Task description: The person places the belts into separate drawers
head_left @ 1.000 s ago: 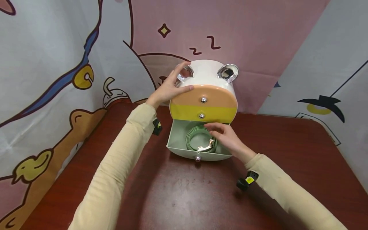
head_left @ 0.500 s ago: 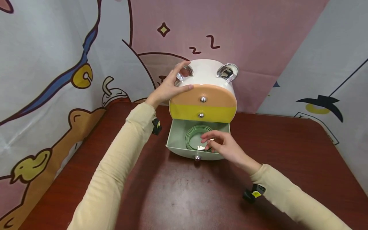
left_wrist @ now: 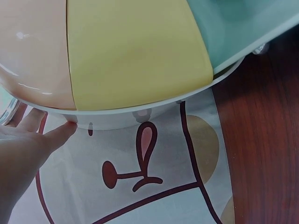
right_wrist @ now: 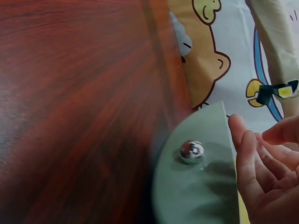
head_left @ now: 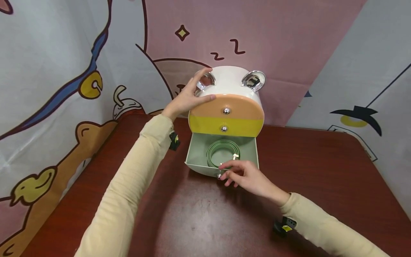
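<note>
A small drawer cabinet (head_left: 231,82) with a white body and silver ears stands on the table. Its bottom pale green drawer (head_left: 197,155) is pulled out and has a silver knob (right_wrist: 192,151). In that drawer lies a coiled green belt (head_left: 212,150) with a gold-coloured buckle (head_left: 236,156). My left hand (head_left: 186,98) rests on the cabinet's upper left, fingers spread around the ear (head_left: 207,80) and thumb at the front edge. My right hand (head_left: 248,176) is at the drawer front, fingers loosely bent; in the right wrist view they are apart from the knob, holding nothing.
Above the green drawer, the orange drawer (head_left: 208,107) and yellow drawer (head_left: 205,125) are closed, each with a silver knob. The dark red wooden table (head_left: 192,221) backs onto a cartoon-printed cloth (head_left: 282,35). Dark wrist cameras sit on both sleeves.
My right hand has moved from over the belt, out of the drawer, down to the drawer front beside the knob. The left hand stays on the cabinet; the belt remains in the drawer.
</note>
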`<state>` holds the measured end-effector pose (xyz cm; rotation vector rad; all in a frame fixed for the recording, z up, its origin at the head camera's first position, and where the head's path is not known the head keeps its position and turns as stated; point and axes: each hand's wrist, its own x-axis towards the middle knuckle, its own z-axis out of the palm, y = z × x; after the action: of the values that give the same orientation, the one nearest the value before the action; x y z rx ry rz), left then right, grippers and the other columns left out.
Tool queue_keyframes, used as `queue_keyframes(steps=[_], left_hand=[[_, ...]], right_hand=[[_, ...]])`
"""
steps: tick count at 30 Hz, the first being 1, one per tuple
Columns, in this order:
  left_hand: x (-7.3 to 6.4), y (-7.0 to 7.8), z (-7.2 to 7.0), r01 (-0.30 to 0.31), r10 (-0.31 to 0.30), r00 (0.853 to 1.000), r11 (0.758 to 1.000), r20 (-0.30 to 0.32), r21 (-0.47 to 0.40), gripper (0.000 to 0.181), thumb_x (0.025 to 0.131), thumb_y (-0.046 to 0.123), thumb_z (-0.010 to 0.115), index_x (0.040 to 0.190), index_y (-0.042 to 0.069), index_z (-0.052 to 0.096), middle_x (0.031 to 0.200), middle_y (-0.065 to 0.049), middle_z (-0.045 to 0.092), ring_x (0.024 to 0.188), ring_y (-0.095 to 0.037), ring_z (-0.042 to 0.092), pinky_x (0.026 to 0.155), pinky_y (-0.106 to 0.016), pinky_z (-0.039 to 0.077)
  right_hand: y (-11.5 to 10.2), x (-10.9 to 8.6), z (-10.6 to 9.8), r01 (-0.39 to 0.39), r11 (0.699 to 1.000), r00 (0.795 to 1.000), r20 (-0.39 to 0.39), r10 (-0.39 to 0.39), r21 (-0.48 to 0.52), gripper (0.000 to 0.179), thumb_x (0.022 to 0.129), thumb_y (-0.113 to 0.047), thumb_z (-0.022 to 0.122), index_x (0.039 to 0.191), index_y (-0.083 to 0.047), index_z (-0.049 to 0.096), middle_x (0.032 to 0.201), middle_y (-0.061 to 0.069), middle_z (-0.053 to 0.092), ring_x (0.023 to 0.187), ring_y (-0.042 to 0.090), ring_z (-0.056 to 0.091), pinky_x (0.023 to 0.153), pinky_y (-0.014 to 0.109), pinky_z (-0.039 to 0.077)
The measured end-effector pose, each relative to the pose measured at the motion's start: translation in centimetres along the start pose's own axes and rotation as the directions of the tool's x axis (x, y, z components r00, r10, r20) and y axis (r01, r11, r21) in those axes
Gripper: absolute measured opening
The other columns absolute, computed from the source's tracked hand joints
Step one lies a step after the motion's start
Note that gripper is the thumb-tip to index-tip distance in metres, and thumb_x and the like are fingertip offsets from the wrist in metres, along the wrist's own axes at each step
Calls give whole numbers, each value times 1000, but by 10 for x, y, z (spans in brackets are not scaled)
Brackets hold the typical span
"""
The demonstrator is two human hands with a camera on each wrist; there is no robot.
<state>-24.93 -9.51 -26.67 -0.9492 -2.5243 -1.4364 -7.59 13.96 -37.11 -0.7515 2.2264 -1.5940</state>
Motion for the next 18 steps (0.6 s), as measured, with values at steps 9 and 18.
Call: queue_keyframes(steps=[9, 18], left_hand=[[0, 0, -1, 7, -7, 1000, 1000, 6, -16, 78, 88, 27, 73, 151, 31, 27, 131, -5, 41, 122, -14, 34, 98, -32, 32], [0, -1, 0, -7, 7, 1000, 1000, -3, -8, 77, 88, 27, 73, 151, 30, 28, 129, -3, 43, 120, -12, 35, 97, -32, 33]], right_hand=[[12, -4, 13, 5, 1000, 1000, 20, -5, -7, 23, 92, 6, 53, 114, 7, 61, 88, 20, 69, 72, 36, 67, 57, 33, 52], [31, -4, 21, 6, 998, 1000, -26, -7, -56, 26, 90, 9, 57, 115, 5, 62, 86, 18, 70, 67, 29, 68, 52, 34, 52]])
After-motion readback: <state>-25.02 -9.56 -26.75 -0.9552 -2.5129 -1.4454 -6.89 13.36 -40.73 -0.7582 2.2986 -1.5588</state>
